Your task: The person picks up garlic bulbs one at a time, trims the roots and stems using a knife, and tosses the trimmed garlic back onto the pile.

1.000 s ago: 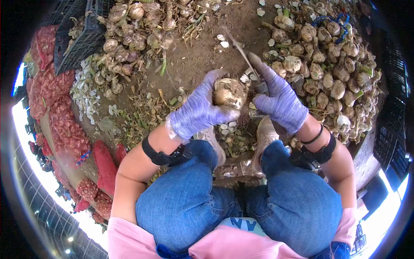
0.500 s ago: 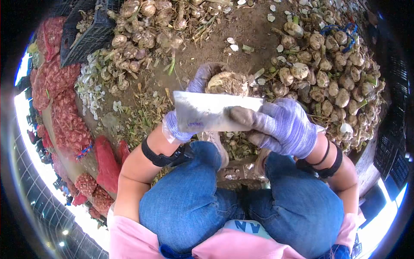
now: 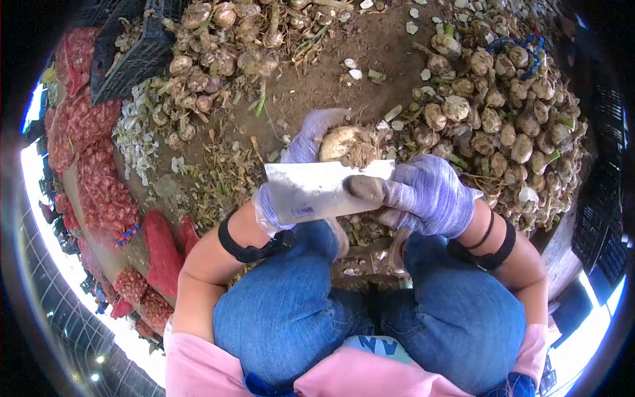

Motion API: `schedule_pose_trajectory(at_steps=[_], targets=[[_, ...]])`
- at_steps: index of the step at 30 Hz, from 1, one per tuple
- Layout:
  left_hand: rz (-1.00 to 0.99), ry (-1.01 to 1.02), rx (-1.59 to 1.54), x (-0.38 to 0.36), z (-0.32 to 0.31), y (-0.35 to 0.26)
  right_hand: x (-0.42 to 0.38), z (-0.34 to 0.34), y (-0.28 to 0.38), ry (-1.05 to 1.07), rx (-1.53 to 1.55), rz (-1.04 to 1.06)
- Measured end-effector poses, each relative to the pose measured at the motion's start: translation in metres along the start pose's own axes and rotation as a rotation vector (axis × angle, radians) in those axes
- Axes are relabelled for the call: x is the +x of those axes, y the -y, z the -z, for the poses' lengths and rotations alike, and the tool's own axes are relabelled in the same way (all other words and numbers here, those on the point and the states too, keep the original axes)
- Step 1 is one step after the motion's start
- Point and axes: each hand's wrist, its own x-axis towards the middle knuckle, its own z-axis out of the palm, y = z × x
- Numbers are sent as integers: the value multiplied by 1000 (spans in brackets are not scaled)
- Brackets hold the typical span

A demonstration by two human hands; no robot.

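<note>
My left hand (image 3: 306, 142), in a purple knit glove, is closed around a garlic bulb (image 3: 342, 147) with dry brown roots. The blade hides part of that hand. My right hand (image 3: 430, 196), gloved the same way with dirty fingertips, grips a broad-bladed knife (image 3: 309, 192). Its thumb or finger lies along the flat of the blade, and the handle is hidden in the palm. The blade stretches left across my left wrist, its upper edge right at the near side of the bulb.
Heaped garlic bulbs (image 3: 509, 132) lie to the right, with another garlic pile (image 3: 225, 49) at upper left. Red mesh sacks (image 3: 99, 178) and a dark plastic crate (image 3: 135, 56) stand at left. Leaf scraps (image 3: 218, 178) litter the ground. My jeans-clad knees (image 3: 284, 298) are below my hands.
The knife blade has dropped slightly toward my body, so more of the garlic bulb shows above it. The bulb has turned a little, with the roots now facing the blade.
</note>
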Motion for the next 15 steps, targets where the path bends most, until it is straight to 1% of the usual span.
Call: schedule_pose_trajectory(at_steps=[2, 3, 4, 5, 6, 7, 8, 9, 10, 13, 15], targets=[[-279, 184, 407, -5, -2, 17, -8, -10, -9, -67, 30, 20], [-341, 202, 494, -8, 0, 21, -15, -16, -19, -115, 38, 40], [-268, 157, 392, -8, 3, 12, -31, -19, -34, -100, 189, -248], [-132, 83, 173, -7, 10, -3, -48, -23, -48, -125, 338, -539], [-26, 44, -6, -9, 12, -9, -65, -18, -71, -151, 73, -680], [109, 21, -257, -11, 14, -9, -72, -18, -73, -162, 117, -688], [130, -7, -255, -8, 14, -2, -78, -16, -73, -175, 162, -696], [161, -19, -268, -5, 10, 4, -84, -22, -69, -222, 190, -621], [240, -7, -299, -4, 7, 4, -74, -14, -56, -118, 373, -774], [121, -27, -281, 0, 1, 13, -53, -8, -42, -169, 363, -556], [74, 31, -189, -1, 6, 18, -46, -4, -35, -128, 444, -524]])
